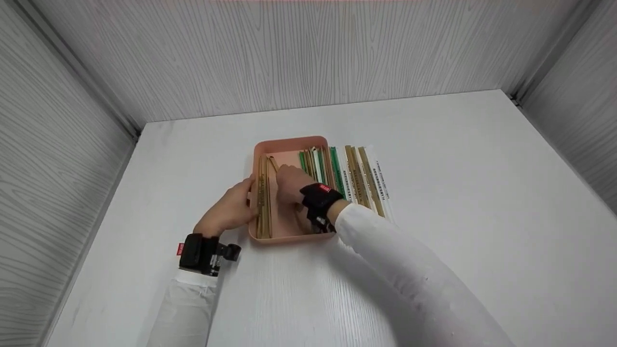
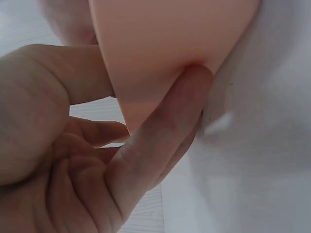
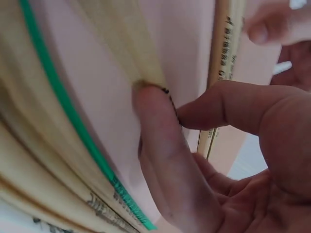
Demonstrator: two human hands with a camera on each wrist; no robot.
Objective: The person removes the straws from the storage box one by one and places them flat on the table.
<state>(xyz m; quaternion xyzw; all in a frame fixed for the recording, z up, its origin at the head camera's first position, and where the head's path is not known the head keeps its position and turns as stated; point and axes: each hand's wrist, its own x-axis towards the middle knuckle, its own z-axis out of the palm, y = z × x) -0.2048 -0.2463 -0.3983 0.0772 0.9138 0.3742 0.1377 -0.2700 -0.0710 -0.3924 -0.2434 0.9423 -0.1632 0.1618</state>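
A shallow pink tray (image 1: 289, 239) lies on the white table. My left hand (image 1: 226, 209) grips its left wall; in the left wrist view, the thumb is over the rim and a finger (image 2: 184, 92) presses the outside. Inside the tray, my right hand (image 1: 291, 185) pinches a thin brown paper-wrapped stick (image 3: 121, 39) between thumb and fingers. Its far end shows in the head view, tilted toward the left. Several brown wrapped sticks (image 1: 263, 197) lie along the tray's left side. Green, brown and white ones (image 1: 315, 161) line its right side, partly hidden by my right hand.
Right of the tray, several more wrapped sticks (image 1: 356, 168) in green, white and brown lie side by side on the table (image 1: 462, 202). Grey wood-grain panels (image 1: 308, 58) stand at the back and both sides.
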